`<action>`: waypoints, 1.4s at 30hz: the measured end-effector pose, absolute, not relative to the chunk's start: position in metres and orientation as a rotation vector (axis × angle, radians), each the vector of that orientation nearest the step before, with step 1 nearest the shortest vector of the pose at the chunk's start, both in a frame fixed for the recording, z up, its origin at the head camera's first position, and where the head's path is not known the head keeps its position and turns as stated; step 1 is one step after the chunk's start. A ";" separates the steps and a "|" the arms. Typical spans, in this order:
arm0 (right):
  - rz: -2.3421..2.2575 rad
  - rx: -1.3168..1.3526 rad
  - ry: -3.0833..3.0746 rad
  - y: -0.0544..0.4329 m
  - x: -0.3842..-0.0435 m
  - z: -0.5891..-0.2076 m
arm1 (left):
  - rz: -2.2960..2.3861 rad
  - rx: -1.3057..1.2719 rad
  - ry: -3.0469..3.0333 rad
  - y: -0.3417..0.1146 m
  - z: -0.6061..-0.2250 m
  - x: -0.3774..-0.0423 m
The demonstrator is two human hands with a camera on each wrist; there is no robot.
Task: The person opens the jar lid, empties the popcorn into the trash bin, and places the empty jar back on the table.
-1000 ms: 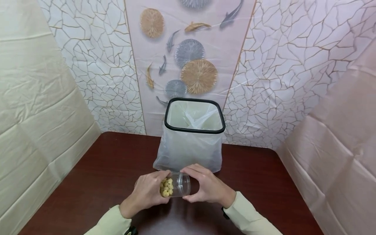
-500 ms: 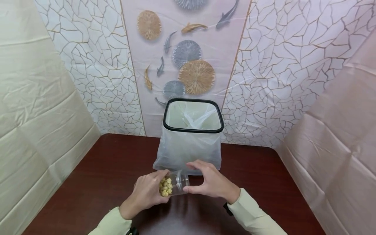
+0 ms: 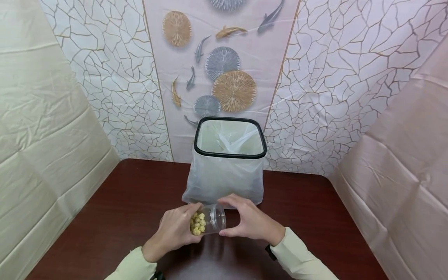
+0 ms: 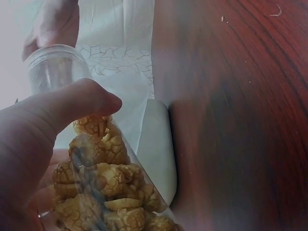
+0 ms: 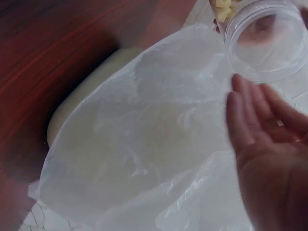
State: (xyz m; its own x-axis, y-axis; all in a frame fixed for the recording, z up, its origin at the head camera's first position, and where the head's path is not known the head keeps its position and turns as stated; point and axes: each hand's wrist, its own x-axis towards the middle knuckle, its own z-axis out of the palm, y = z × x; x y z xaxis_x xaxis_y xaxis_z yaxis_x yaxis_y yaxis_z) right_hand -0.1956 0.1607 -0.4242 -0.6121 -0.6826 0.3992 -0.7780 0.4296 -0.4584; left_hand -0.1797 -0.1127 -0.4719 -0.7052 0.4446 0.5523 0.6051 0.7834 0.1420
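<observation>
My left hand grips a clear plastic jar, which lies on its side in the air above the table with its lidded end to the right. Yellow-brown caramel popcorn has settled toward the jar's base, seen through its wall beside my left thumb. Around the clear lid my right hand is spread, thumb below and fingers above. In the right wrist view its slightly bent fingers lie just off the lid's edge, with a narrow gap showing.
Behind the hands a pale bin with a black rim stands on the dark red wooden table. A translucent white bag lines it and hangs over its outside. Patterned cloth hangs behind, and plain cream cloth borders both sides.
My right hand backed off from the lid, fingers lifting, then came in again around it. The jar tipped slightly and levelled, with my left hand keeping its hold.
</observation>
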 end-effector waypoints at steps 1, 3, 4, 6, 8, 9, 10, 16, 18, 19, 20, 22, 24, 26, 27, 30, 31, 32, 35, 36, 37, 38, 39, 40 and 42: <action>0.919 1.323 -2.504 0.161 -0.196 -0.424 | -0.429 -0.783 -2.475 -0.113 -0.472 -0.180; 0.886 1.360 -2.465 0.162 -0.196 -0.424 | -0.424 -0.781 -2.479 -0.114 -0.472 -0.179; 0.882 1.366 -2.455 0.162 -0.196 -0.423 | -0.422 -0.781 -2.480 -0.114 -0.472 -0.179; 0.889 1.349 -2.459 0.162 -0.196 -0.423 | -0.423 -0.782 -2.480 -0.114 -0.471 -0.179; 0.896 1.301 -2.490 0.161 -0.195 -0.423 | -0.425 -0.786 -2.476 -0.114 -0.471 -0.179; 0.910 1.265 -2.518 0.161 -0.194 -0.424 | -0.428 -0.788 -2.474 -0.114 -0.471 -0.179; 0.922 1.230 -2.548 0.160 -0.194 -0.424 | -0.429 -0.790 -2.471 -0.114 -0.471 -0.179; 0.972 1.150 -2.630 0.155 -0.192 -0.428 | -0.447 -0.797 -2.471 -0.113 -0.472 -0.179; 0.968 1.168 -2.612 0.154 -0.192 -0.429 | -0.452 -0.798 -2.470 -0.113 -0.472 -0.179; 0.959 1.176 -2.603 0.154 -0.192 -0.430 | -0.454 -0.798 -2.468 -0.113 -0.472 -0.179; 0.953 1.189 -2.587 0.154 -0.193 -0.430 | -0.454 -0.796 -2.468 -0.113 -0.472 -0.179; 0.936 1.219 -2.556 0.155 -0.194 -0.430 | -0.449 -0.792 -2.466 -0.114 -0.472 -0.179; 0.919 1.257 -2.518 0.156 -0.194 -0.430 | -0.446 -0.790 -2.465 -0.115 -0.473 -0.178; 0.910 1.284 -2.484 0.157 -0.195 -0.429 | -0.445 -0.786 -2.469 -0.116 -0.473 -0.178; 0.905 1.287 -2.473 0.158 -0.195 -0.429 | -0.444 -0.784 -2.468 -0.116 -0.474 -0.177; 0.906 1.246 -2.482 0.158 -0.194 -0.427 | -0.450 -0.777 -2.464 -0.117 -0.475 -0.177; 0.911 1.218 -2.498 0.158 -0.193 -0.427 | -0.452 -0.776 -2.461 -0.117 -0.475 -0.177; 0.928 1.190 -2.517 0.157 -0.193 -0.426 | -0.451 -0.775 -2.459 -0.117 -0.475 -0.177; 0.979 1.116 -2.582 0.155 -0.191 -0.426 | -0.460 -0.775 -2.458 -0.117 -0.475 -0.177; 0.991 1.094 -2.604 0.154 -0.190 -0.427 | -0.460 -0.774 -2.460 -0.116 -0.475 -0.177; 1.010 1.081 -2.622 0.154 -0.189 -0.427 | -0.461 -0.774 -2.462 -0.116 -0.475 -0.177; 1.025 1.072 -2.634 0.153 -0.189 -0.428 | -0.462 -0.775 -2.464 -0.116 -0.475 -0.177; 1.030 1.064 -2.644 0.153 -0.189 -0.428 | -0.462 -0.775 -2.466 -0.116 -0.475 -0.177; 1.036 1.060 -2.649 0.153 -0.188 -0.428 | -0.461 -0.774 -2.467 -0.115 -0.475 -0.177; 1.029 1.076 -2.644 0.153 -0.188 -0.430 | -0.459 -0.776 -2.466 -0.115 -0.475 -0.177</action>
